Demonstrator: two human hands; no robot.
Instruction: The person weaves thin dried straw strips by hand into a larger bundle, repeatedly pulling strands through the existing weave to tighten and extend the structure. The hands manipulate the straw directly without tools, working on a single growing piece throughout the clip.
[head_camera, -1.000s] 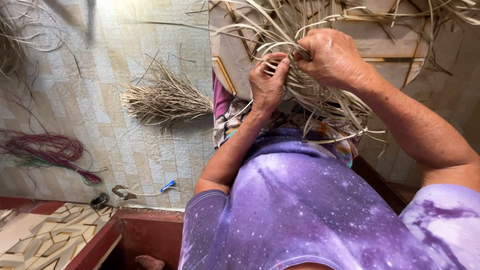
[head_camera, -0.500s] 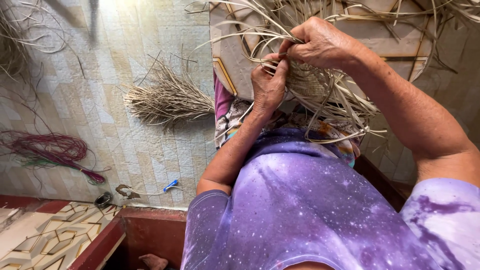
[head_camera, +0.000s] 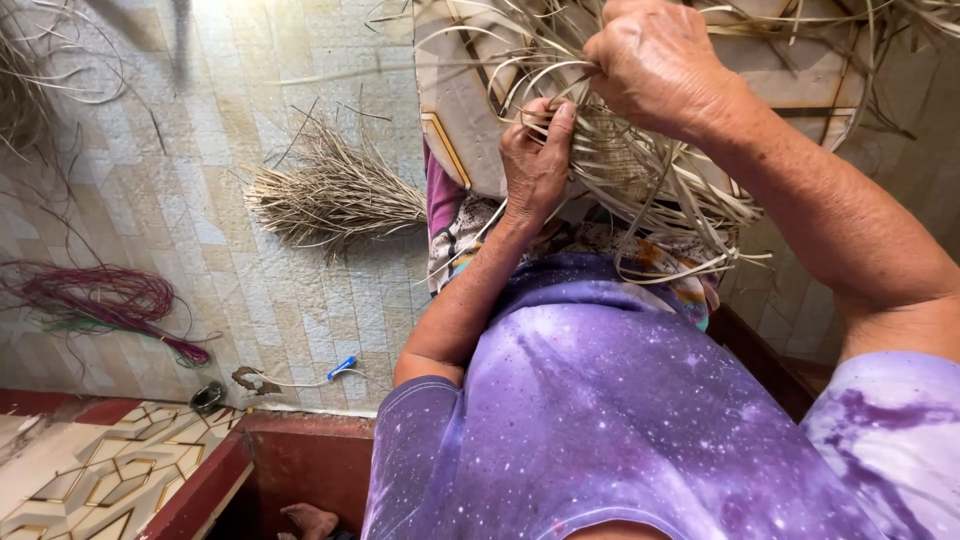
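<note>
Red cords (head_camera: 100, 300) on floor far left, dry bundle (head_camera: 335, 195) mid-floor. Left hand (head_camera: 535, 160) closed, pinching straw strips (head_camera: 640, 170) at woven piece over lap. Right hand (head_camera: 655, 65) just above, closed, gripping same strips.

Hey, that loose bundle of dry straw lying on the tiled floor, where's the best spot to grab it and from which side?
Grip the dry straw bundle at its tighter right end, nearest the person's knee, where the stalks converge. Come from above, fingers wrapping across the stalks. The left end fans out into loose tips, so a grip there would likely shed strands.
</note>
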